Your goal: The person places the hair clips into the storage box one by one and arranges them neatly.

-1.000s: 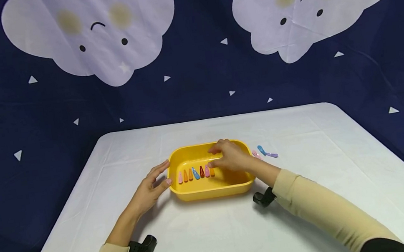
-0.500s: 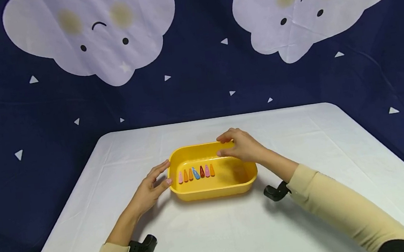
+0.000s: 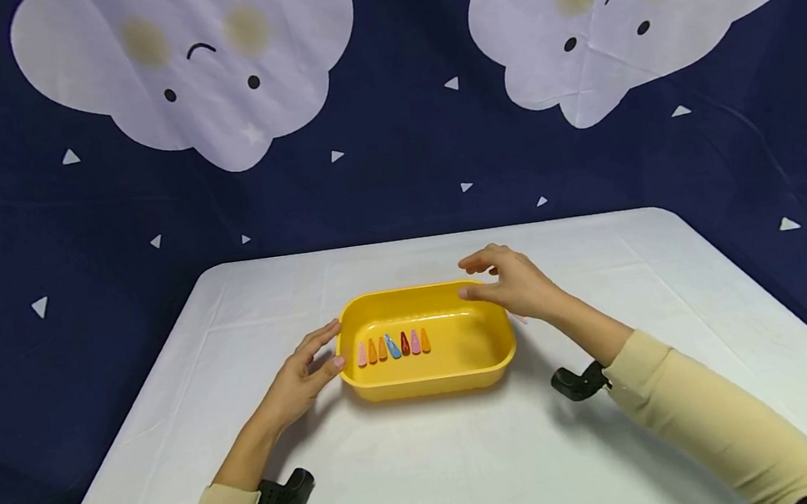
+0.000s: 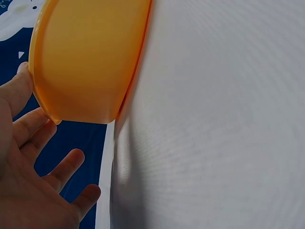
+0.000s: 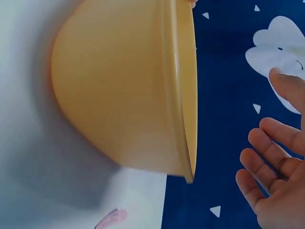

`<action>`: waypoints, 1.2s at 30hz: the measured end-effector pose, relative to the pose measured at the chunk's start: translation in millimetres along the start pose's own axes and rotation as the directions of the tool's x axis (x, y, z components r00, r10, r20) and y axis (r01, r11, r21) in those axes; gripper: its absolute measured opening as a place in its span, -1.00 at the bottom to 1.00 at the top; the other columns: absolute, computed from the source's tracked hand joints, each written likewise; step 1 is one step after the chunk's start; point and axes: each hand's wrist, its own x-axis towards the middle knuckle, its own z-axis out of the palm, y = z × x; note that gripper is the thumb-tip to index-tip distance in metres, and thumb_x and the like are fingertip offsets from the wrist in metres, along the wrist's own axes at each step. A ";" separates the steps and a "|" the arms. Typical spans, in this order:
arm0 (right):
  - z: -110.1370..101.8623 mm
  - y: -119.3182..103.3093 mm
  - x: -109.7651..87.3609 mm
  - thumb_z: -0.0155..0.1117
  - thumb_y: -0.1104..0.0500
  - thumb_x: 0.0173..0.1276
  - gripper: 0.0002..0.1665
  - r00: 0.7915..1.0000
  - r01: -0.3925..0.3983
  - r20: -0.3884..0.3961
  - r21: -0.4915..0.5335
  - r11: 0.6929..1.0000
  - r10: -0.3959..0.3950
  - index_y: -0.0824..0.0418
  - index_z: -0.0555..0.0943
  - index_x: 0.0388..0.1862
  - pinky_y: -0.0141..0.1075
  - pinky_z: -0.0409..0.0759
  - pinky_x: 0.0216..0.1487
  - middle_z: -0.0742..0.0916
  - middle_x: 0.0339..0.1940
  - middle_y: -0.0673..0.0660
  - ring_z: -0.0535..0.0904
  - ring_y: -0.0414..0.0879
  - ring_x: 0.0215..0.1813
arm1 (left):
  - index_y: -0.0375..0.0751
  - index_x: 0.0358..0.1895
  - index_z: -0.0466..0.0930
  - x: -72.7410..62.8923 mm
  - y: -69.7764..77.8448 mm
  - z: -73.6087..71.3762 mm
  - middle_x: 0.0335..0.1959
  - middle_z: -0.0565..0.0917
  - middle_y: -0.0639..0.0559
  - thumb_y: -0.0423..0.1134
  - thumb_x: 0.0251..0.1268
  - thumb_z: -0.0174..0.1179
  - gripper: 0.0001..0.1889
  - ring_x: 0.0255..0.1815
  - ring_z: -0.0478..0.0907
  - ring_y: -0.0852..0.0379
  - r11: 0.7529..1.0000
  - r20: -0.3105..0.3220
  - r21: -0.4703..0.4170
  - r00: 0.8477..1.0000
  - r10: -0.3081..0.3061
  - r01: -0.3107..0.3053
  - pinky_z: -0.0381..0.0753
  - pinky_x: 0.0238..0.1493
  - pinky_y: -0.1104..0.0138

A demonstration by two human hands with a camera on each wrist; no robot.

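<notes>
A yellow plastic tub (image 3: pixel 427 386) stands on the table. Inside it, several snap hair clips lie in a row: a pink clip (image 3: pixel 361 355) at the left end, orange ones, a blue clip (image 3: pixel 392 347), a dark red clip (image 3: pixel 405 343) and an orange clip (image 3: pixel 425 340) at the right end. My left hand (image 3: pixel 302 382) touches the tub's left end with thumb and fingertips extended. Over the tub's far right corner hovers my right hand (image 3: pixel 517 284), fingers loosely spread, holding nothing. In the right wrist view that hand (image 5: pixel 281 167) is apart from the tub wall (image 5: pixel 119 86).
A pink clip (image 5: pixel 112 218) lies on the table just right of the tub, mostly hidden by my right hand in the head view. White cloth covers the table (image 3: pixel 430 467). A dark blue backdrop (image 3: pixel 396 194) with clouds hangs behind.
My right hand has risen out of the tub from the row of clips and moved right over the rim, now covering loose clips seen earlier on the table. The left hand stays put.
</notes>
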 end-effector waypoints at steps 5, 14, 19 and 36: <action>-7.8 7.9 -4.8 0.39 -0.09 0.16 -0.41 0.999 -0.020 -0.025 0.000 1.000 0.020 0.12 0.56 0.13 -0.02 0.47 0.23 0.64 0.04 0.11 0.50 0.04 0.15 | -0.15 0.39 0.26 -0.2 1.0 -0.4 0.47 0.20 -0.12 -0.21 0.35 0.11 -0.45 0.52 0.00 -0.20 1.000 0.001 -0.005 1.000 -0.008 0.008 0.00 0.38 -0.28; -16.7 25.8 -15.7 0.36 -0.10 0.18 -0.41 0.996 -0.069 -0.054 -0.016 0.998 0.068 0.12 0.56 0.14 -0.02 0.47 0.22 0.62 0.10 0.08 0.50 0.06 0.17 | -0.16 0.39 0.26 -0.4 1.0 0.0 0.47 0.20 -0.12 -0.20 0.35 0.12 -0.45 0.52 0.01 -0.20 1.000 0.001 -0.003 1.000 -0.009 0.009 0.00 0.39 -0.28; -19.4 40.1 -21.0 0.35 -0.10 0.20 -0.42 0.992 -0.107 -0.065 -0.022 0.994 0.105 0.13 0.55 0.15 0.00 0.46 0.23 0.62 0.10 0.12 0.49 0.08 0.17 | -0.17 0.39 0.26 -0.6 1.2 0.1 0.47 0.21 -0.13 -0.20 0.35 0.12 -0.44 0.52 0.00 -0.20 1.000 0.003 -0.006 1.000 -0.010 0.010 -0.01 0.39 -0.27; -25.6 95.0 -32.3 0.30 -0.11 0.24 -0.36 0.984 -0.166 -0.073 -0.055 0.985 0.161 0.25 0.52 0.18 0.03 0.45 0.21 0.60 0.15 0.27 0.48 0.15 0.18 | -0.15 0.39 0.26 0.7 -2.5 1.1 0.46 0.22 -0.11 -0.19 0.35 0.12 -0.44 0.51 0.03 -0.20 1.000 -0.011 0.017 1.000 0.000 0.000 0.03 0.38 -0.28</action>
